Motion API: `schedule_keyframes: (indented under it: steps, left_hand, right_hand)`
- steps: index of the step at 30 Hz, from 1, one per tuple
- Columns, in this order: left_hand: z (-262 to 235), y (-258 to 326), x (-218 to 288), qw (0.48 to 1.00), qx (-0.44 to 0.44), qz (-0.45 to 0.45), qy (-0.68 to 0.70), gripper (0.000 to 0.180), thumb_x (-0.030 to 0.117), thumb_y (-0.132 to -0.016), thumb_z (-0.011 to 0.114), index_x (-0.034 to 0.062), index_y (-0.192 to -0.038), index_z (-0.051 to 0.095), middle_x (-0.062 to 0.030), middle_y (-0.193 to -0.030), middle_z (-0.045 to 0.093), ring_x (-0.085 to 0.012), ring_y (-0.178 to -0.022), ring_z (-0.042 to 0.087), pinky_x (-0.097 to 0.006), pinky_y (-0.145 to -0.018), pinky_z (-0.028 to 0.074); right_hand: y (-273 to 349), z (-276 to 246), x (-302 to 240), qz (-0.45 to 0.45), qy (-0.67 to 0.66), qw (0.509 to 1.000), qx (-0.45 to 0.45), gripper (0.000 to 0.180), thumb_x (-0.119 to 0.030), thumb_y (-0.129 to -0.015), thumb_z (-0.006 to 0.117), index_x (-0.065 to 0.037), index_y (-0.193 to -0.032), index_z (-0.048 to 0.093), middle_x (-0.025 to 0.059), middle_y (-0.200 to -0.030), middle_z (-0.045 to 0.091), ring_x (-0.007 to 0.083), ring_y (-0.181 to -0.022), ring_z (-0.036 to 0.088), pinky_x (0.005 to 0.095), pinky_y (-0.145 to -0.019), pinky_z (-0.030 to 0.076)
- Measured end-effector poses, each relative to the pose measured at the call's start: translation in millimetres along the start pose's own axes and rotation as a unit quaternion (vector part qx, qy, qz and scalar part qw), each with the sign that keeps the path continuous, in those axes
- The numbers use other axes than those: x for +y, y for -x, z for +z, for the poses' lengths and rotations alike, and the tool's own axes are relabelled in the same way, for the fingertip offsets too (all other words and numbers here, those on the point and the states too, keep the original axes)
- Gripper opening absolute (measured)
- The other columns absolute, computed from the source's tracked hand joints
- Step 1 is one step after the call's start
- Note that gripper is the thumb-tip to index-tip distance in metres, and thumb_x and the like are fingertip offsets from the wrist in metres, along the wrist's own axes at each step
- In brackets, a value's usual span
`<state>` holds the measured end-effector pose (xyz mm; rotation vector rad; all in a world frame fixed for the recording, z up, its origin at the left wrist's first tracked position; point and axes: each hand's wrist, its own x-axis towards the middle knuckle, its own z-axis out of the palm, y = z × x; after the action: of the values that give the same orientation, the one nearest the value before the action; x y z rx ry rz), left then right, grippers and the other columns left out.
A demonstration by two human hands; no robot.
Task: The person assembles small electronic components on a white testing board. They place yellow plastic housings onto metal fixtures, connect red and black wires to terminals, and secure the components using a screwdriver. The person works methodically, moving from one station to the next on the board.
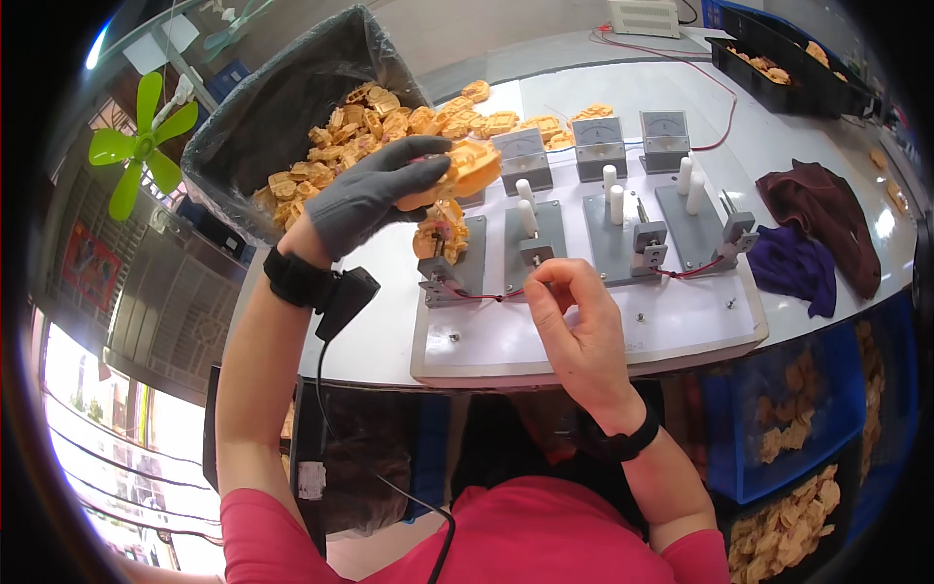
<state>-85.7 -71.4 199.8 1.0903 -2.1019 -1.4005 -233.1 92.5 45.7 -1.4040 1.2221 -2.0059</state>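
My left hand [375,195], in a grey glove, grips an orange-yellow moulded plastic piece [475,167] above the test board [584,352]. A second yellow piece [449,234] sits below it, at the leftmost grey fixture [471,271]. My bare right hand [584,336] is closed in a pinch at the front of the second fixture [547,226], by its small clamp block [535,252]; what the fingertips hold, if anything, is hidden. White pegs [617,204] stand on the fixtures. Behind them are analog meters [597,148]; my left hand covers part of that row.
A plastic-lined bin [282,107] of yellow pieces tilts at the left, with more pieces [496,122] spilled behind the meters. Dark cloths [817,229] lie at the right. Black trays [788,73] and a power unit [644,18] stand at the back. Red wires cross the board.
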Motion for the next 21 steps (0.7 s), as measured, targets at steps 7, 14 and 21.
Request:
schedule_keyframes:
  steps: [7,14,21]
  left_hand:
    - [21,-44,8,0.902,-0.009,0.124,-0.414,0.054,0.039,-0.085,0.075,0.0046,-0.125,0.063,-0.0178,-0.111,0.065,-0.0263,-0.104,0.063,-0.035,-0.091,0.049]
    - [44,-5,18,0.869,-0.033,0.184,-0.459,0.058,0.03,-0.087,0.073,0.0074,-0.136,0.056,-0.0142,-0.123,0.059,-0.0283,-0.106,0.059,-0.035,-0.093,0.048]
    - [40,3,15,0.833,-0.083,0.226,-0.498,0.057,0.02,-0.09,0.068,0.0091,-0.143,0.05,-0.0181,-0.128,0.058,-0.0331,-0.116,0.058,-0.037,-0.096,0.049]
  right_hand:
    - [2,3,-6,-0.002,0.006,1.0,-0.009,0.011,-0.009,-0.095,0.064,-0.004,-0.103,0.061,0.0043,-0.091,0.059,0.0142,-0.071,0.048,0.0277,-0.065,0.044]
    - [0,-1,-8,-0.009,0.01,1.0,-0.005,0.012,-0.009,-0.093,0.065,-0.004,-0.104,0.061,0.0063,-0.092,0.06,0.0181,-0.074,0.053,0.0296,-0.065,0.044]
    - [2,4,-3,-0.021,0.021,1.0,0.0,0.011,-0.009,-0.094,0.065,-0.005,-0.103,0.061,0.0046,-0.09,0.059,0.0147,-0.068,0.047,0.0276,-0.062,0.043]
